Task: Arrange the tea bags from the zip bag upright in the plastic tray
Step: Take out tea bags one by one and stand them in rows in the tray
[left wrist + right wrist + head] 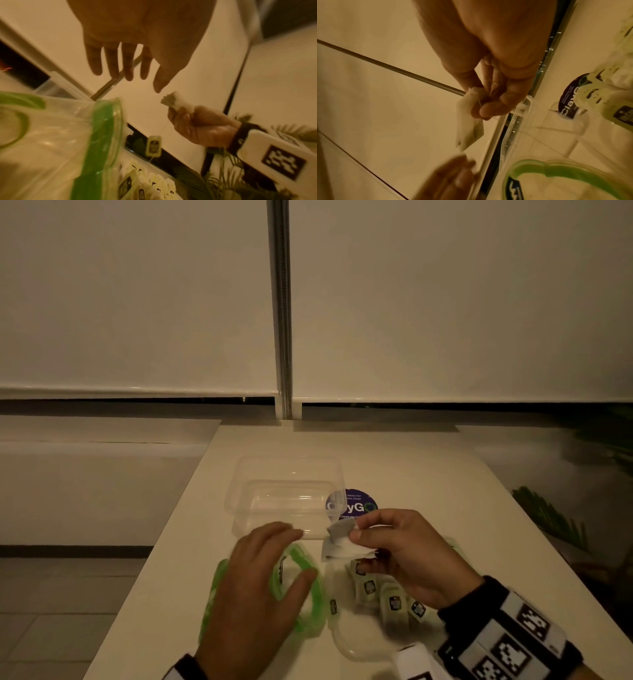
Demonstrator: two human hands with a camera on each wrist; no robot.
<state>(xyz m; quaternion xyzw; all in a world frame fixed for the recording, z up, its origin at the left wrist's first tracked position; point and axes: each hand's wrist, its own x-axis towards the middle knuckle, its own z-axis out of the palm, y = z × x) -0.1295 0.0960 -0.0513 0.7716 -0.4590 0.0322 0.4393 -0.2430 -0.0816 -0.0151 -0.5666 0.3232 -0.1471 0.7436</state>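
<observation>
One zip bag [301, 594], clear crinkly plastic with a green seal band, lying under the left hand [253, 587]. Left hand released, fingers straight and spread above the bag, gripping nothing. Beyond both hands, one plastic tray [239, 501]: rectangular, transparent, rounded corners. Between the hands, one tea bag [337, 544], flat white paper pouch, pinched by thumb and fingers of the right hand [407, 556], raised near the tray's close edge; thin string trailing down to a small square tag [153, 146]. Below the right hand, a heap of pale-tagged tea bags [387, 594], too overlapped to count. Just past the right fingers, one round purple sticker [356, 505].
</observation>
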